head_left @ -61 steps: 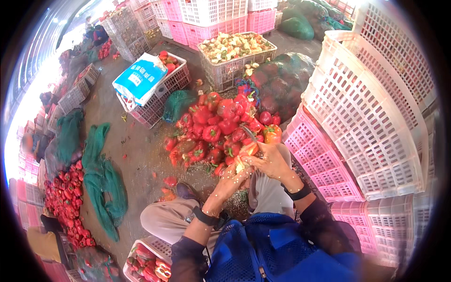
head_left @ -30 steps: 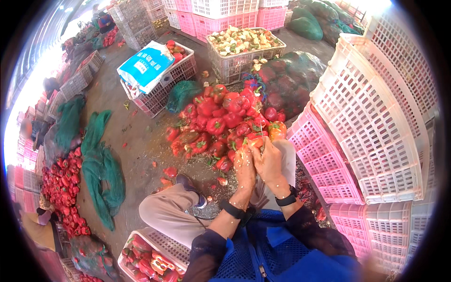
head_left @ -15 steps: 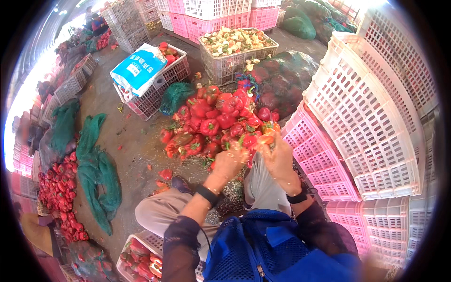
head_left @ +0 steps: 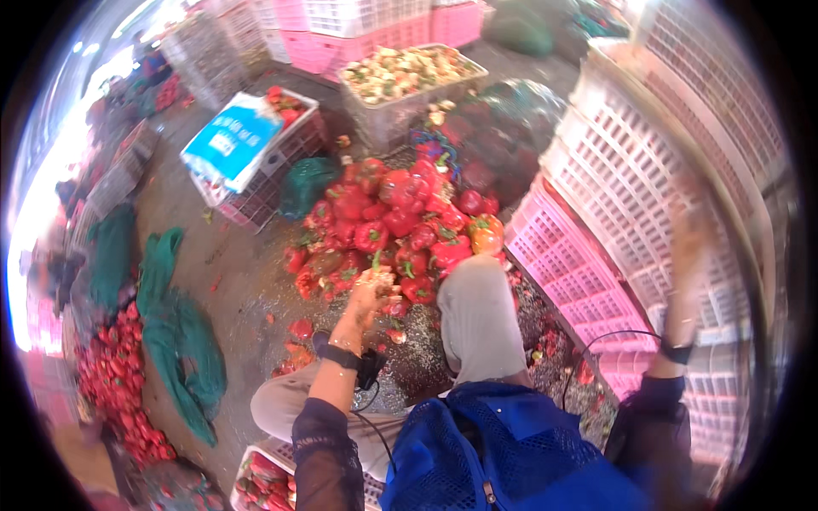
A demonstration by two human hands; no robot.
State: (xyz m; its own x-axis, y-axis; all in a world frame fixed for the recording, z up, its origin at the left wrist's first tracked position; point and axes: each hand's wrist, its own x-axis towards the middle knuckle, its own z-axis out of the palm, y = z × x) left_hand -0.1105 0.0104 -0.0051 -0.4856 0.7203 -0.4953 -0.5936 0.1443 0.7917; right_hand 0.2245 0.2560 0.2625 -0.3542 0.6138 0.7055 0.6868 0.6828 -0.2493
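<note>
Your left hand (head_left: 366, 301), arm extended far, curls partly closed around a pale pepper core (head_left: 376, 277), stem pointing far, long axis near–far, by the red pepper pile (head_left: 399, 223); right hand (head_left: 692, 243) blurred at right, grip indeterminable.

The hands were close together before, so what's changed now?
They came apart. The right hand swung far right, by the white crates; it's too blurry to tell whether it holds anything. The left hand, slightly farther left, holds what looks like a seedy pepper core. The red pepper pile stayed put.
</note>
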